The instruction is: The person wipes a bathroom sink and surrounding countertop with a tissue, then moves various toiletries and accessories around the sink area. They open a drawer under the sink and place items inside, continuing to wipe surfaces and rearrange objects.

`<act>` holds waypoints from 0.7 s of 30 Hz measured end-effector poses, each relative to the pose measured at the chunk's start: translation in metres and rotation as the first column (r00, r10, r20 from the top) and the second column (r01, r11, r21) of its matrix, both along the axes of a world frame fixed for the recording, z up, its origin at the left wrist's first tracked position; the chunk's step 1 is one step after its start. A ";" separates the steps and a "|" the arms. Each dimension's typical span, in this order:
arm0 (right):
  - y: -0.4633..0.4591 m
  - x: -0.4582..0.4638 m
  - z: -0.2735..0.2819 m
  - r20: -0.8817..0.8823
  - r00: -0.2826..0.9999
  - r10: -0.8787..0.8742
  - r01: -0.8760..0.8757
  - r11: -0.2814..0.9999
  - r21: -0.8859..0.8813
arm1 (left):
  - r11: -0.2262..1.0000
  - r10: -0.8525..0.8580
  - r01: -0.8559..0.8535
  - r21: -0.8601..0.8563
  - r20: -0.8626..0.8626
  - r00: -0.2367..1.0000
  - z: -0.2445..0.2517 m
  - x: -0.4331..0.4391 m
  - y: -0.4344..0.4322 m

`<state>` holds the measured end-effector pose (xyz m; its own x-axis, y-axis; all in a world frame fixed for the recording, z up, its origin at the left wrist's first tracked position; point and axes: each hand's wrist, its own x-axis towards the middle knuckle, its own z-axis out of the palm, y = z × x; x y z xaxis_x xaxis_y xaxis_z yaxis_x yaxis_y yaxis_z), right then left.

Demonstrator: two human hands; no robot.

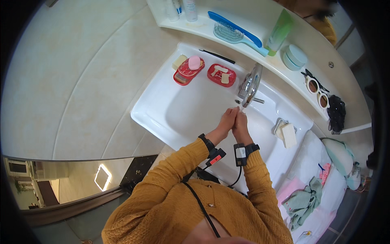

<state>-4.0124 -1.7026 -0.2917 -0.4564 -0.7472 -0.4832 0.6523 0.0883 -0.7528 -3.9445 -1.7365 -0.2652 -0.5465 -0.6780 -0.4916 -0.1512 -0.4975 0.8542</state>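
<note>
My left hand and my right hand are pressed together, cupped under the spout of the chrome faucet, over the basin of the white sink. Both wrists wear black straps with small devices. Nothing solid shows in the hands; their palms are hidden. On the sink's back ledge a pink soap bar lies on a red soap dish, beside a pale soap bar. A second red soap dish holds pale soap pieces. At the right rim, a white bar leans on a metal holder.
A shelf above the sink carries a blue comb, a hairbrush, a green tube, a round jar and white-framed sunglasses. A black-handled brush lies behind the dishes. Green cloth rests at the right.
</note>
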 end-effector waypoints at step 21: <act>0.000 -0.096 0.039 -0.408 0.898 -0.165 0.238 0.962 0.136 | 0.874 0.180 0.050 0.484 -0.417 0.891 0.020 0.004 -0.002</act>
